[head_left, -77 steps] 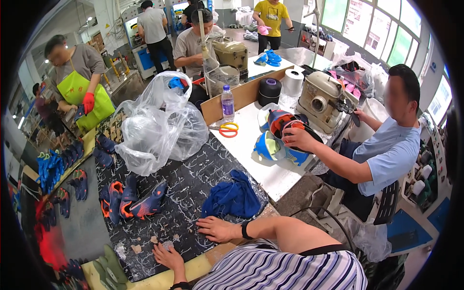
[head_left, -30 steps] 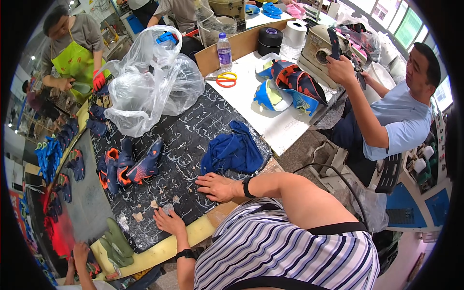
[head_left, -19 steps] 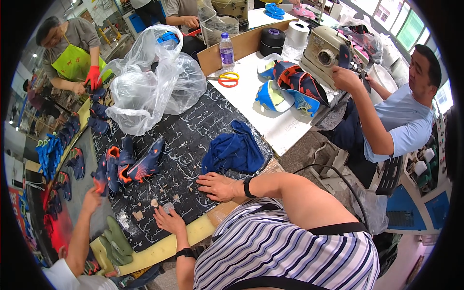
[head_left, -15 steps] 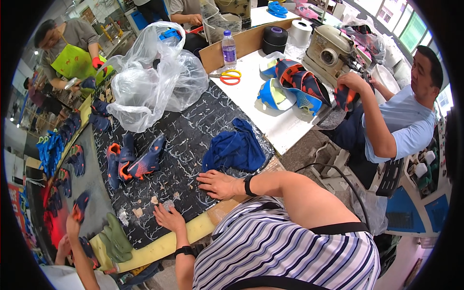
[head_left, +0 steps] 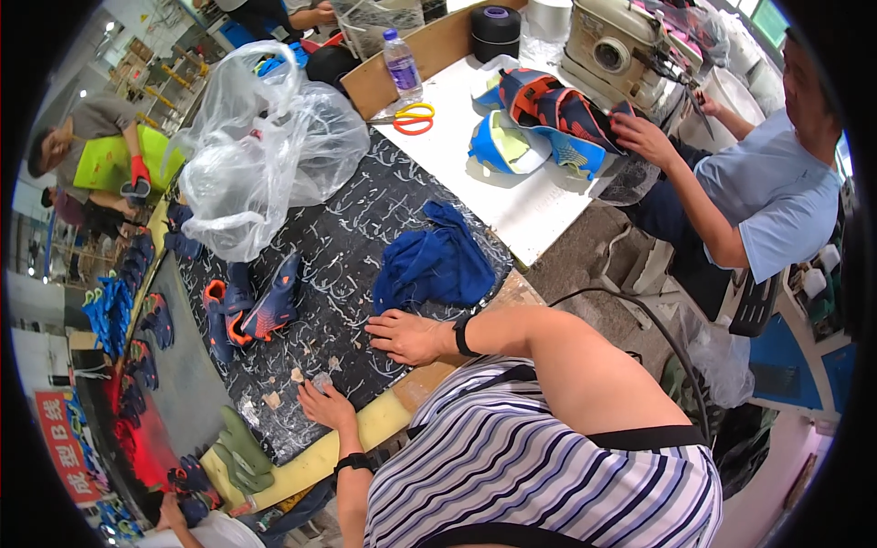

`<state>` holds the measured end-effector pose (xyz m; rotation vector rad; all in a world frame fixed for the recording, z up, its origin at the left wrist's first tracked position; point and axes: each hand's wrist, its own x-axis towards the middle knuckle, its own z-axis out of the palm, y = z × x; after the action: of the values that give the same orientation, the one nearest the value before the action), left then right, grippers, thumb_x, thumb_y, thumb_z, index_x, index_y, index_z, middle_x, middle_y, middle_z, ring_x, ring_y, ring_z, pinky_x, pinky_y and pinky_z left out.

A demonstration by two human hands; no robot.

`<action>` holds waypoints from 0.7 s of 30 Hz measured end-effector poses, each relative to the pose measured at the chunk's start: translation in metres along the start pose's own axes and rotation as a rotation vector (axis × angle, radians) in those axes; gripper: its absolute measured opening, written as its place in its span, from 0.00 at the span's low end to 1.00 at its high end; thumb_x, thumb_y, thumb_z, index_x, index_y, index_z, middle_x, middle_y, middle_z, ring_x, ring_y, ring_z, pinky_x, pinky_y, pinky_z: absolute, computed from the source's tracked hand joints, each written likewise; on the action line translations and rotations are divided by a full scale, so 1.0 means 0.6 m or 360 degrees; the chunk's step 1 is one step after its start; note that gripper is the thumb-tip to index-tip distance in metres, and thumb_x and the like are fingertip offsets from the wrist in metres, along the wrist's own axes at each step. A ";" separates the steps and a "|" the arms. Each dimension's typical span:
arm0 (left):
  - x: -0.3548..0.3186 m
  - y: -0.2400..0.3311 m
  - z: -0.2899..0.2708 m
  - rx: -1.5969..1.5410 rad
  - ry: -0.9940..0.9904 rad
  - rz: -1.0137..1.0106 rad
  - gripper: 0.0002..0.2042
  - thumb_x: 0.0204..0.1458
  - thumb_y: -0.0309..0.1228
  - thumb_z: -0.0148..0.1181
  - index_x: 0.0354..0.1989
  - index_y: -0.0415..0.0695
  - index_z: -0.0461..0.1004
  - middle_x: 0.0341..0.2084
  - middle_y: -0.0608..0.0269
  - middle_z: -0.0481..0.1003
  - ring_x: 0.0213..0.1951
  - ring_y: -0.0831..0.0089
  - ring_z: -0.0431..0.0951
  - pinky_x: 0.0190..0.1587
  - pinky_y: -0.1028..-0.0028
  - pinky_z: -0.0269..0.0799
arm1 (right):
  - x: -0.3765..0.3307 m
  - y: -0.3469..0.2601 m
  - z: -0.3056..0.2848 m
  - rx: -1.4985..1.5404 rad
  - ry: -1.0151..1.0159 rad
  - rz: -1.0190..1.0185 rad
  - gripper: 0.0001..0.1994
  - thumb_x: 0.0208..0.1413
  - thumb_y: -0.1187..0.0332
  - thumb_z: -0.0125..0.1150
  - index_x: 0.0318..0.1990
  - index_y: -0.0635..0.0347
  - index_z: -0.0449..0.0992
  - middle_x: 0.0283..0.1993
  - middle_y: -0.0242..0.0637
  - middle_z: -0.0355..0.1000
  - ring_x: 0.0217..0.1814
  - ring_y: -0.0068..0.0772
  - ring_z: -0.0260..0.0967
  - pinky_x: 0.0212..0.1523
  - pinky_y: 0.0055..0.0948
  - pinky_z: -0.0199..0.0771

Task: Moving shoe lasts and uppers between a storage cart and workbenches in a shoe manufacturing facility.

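My left hand lies on the near edge of the black table cover, fingers stretched out beside small tan scraps. Farther right, my right hand rests flat, its fingers spread, just in front of a crumpled dark blue cloth. Neither hand holds anything. Several navy and orange shoes stand together beyond my left hand. White thread ends are strewn over the cover. Behind the shoes sits a large clear plastic bag, with blue things showing near its top.
Yellow-handled scissors, a water bottle and blue-orange shoe uppers lie on or beside the white tabletop. At right a co-worker sits by a sewing machine. Green insole-like pieces lie at left, near a shoe line.
The view has shifted slightly; my hands stay flat on the table. The co-worker at right has lowered a hand to the shoe uppers. Another person's raised arm at lower left has dropped.
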<state>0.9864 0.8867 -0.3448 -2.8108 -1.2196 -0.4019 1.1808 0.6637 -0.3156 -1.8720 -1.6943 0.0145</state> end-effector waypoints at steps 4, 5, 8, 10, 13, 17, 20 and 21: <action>0.003 -0.002 0.004 0.0043 -0.0055 -0.0059 0.21 0.58 0.36 0.46 0.59 0.40 0.62 0.60 0.47 0.59 0.62 0.50 0.57 0.62 0.53 0.49 | -0.005 0.005 0.006 0.0010 0.0069 -0.0055 0.21 0.52 0.62 0.54 0.51 0.64 0.69 0.61 0.53 0.60 0.66 0.49 0.54 0.63 0.45 0.52; 0.003 -0.002 0.002 0.0057 -0.0072 -0.0059 0.21 0.58 0.36 0.45 0.59 0.40 0.61 0.60 0.47 0.59 0.62 0.50 0.56 0.62 0.53 0.49 | -0.005 0.005 0.007 0.0019 0.0093 -0.0065 0.21 0.53 0.62 0.54 0.51 0.65 0.69 0.61 0.53 0.61 0.66 0.49 0.54 0.64 0.44 0.51; 0.008 0.001 0.010 0.0140 -0.0179 -0.0115 0.22 0.60 0.37 0.43 0.61 0.40 0.59 0.62 0.46 0.56 0.63 0.48 0.54 0.62 0.50 0.48 | -0.010 0.012 0.010 0.0029 0.0154 -0.0089 0.20 0.51 0.61 0.55 0.48 0.67 0.70 0.59 0.55 0.62 0.64 0.50 0.55 0.62 0.45 0.52; 0.007 -0.003 0.014 0.0097 -0.0265 -0.0210 0.24 0.62 0.40 0.40 0.63 0.39 0.56 0.65 0.45 0.51 0.65 0.46 0.49 0.63 0.49 0.45 | -0.008 0.013 0.015 0.0034 0.0173 -0.0104 0.21 0.51 0.61 0.54 0.48 0.68 0.70 0.59 0.56 0.62 0.64 0.51 0.55 0.62 0.45 0.52; 0.007 0.033 0.002 0.0105 -0.0442 -0.0358 0.28 0.62 0.45 0.37 0.65 0.39 0.52 0.67 0.45 0.46 0.67 0.44 0.46 0.65 0.49 0.43 | -0.013 0.019 0.024 0.0031 0.0198 -0.0095 0.22 0.52 0.60 0.54 0.48 0.69 0.70 0.59 0.57 0.62 0.64 0.52 0.55 0.62 0.45 0.51; 0.003 0.053 0.001 0.0216 -0.0513 -0.0448 0.33 0.61 0.51 0.37 0.67 0.39 0.47 0.68 0.45 0.44 0.68 0.45 0.43 0.66 0.51 0.41 | -0.013 0.015 0.019 -0.0019 0.0196 -0.0087 0.22 0.52 0.59 0.53 0.49 0.69 0.70 0.59 0.57 0.62 0.65 0.51 0.55 0.62 0.44 0.50; 0.001 0.070 -0.005 0.0121 -0.0587 -0.0507 0.34 0.61 0.52 0.36 0.68 0.38 0.45 0.68 0.45 0.42 0.69 0.47 0.41 0.67 0.52 0.39 | -0.016 0.022 0.015 0.0002 0.0164 -0.0076 0.22 0.52 0.59 0.53 0.49 0.69 0.71 0.59 0.56 0.62 0.65 0.51 0.54 0.63 0.44 0.50; 0.003 0.070 -0.007 0.0124 -0.0607 -0.0509 0.34 0.61 0.52 0.35 0.68 0.39 0.44 0.69 0.46 0.41 0.69 0.47 0.40 0.67 0.53 0.37 | -0.016 0.022 0.015 0.0007 0.0167 -0.0079 0.22 0.52 0.59 0.53 0.49 0.69 0.71 0.59 0.56 0.62 0.65 0.51 0.54 0.63 0.44 0.50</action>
<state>1.0172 0.8584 -0.3382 -2.7048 -1.7220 0.1830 1.1876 0.6588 -0.3324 -1.7949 -1.6671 -0.0977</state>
